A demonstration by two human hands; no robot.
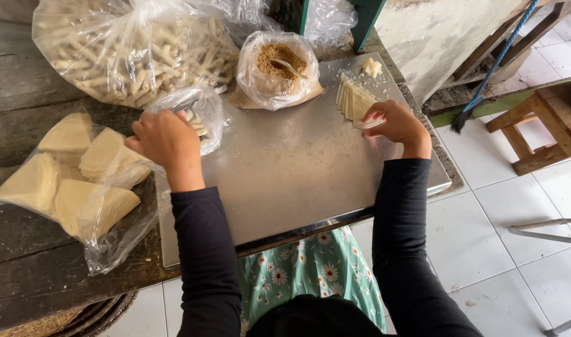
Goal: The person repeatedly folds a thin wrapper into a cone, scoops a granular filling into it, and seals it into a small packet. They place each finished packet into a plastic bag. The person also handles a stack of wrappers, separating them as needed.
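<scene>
I read this as the pick-up stage of wrapping: my right hand (394,125) sits at about two o'clock on the steel surface (285,168), fingers closed on the near edge of the fanned stack of pale wrapper sheets (354,100), apparently peeling one off. My left hand (167,140), at ten o'clock, is curled on the mouth of a small clear bag (201,112) holding a few finished rolls; whether that grip truly pinches the plastic I cannot tell. The bag of brown crumbly filling (278,68), spoon inside, stands at twelve o'clock, just beside the wrappers. A big sack of rolls (135,50) lies at eleven, and bagged wrapper bundles (73,175) at nine. Judging from this, the next move calls for separating a single sheet cleanly without tearing it.
</scene>
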